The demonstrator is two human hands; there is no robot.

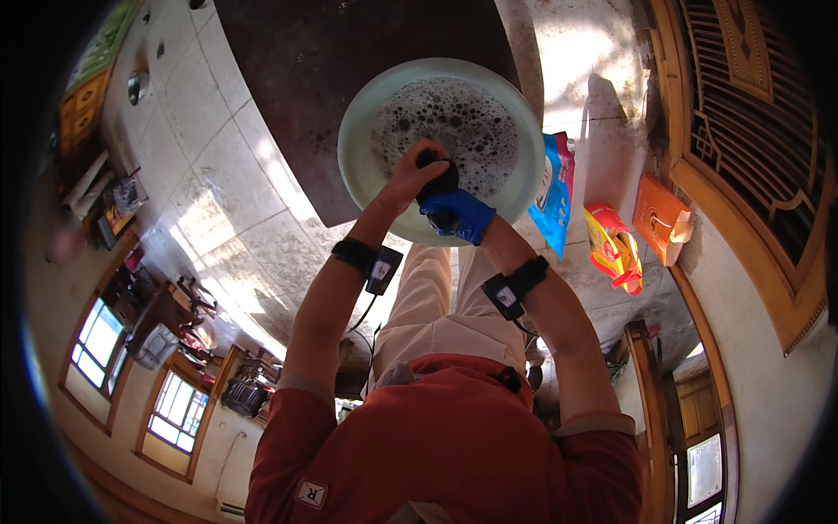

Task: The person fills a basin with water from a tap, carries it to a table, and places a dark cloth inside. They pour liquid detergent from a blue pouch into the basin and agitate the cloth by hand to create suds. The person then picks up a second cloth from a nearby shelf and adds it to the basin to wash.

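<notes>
My left hand [419,171] grips a dark, wet-looking item [437,185], perhaps cloth, over the near part of a wide pale basin [355,157]. Against the lower end of that item is my right hand [462,215], covered by something shiny and blue, a glove or a cloth. Its fingers are curled at the dark item, and a second dark patch shows by them. Foamy water [458,124] with many bubbles fills the basin. The basin rests on a dark brown tabletop [294,85].
Right of the basin is a blue and pink plastic packet [556,190]. Farther right, a red and yellow bag [614,245] and an orange box [661,216] stand by the wall. Sunlit floor tiles [216,164] lie to the left. Black devices with cables are strapped to both forearms.
</notes>
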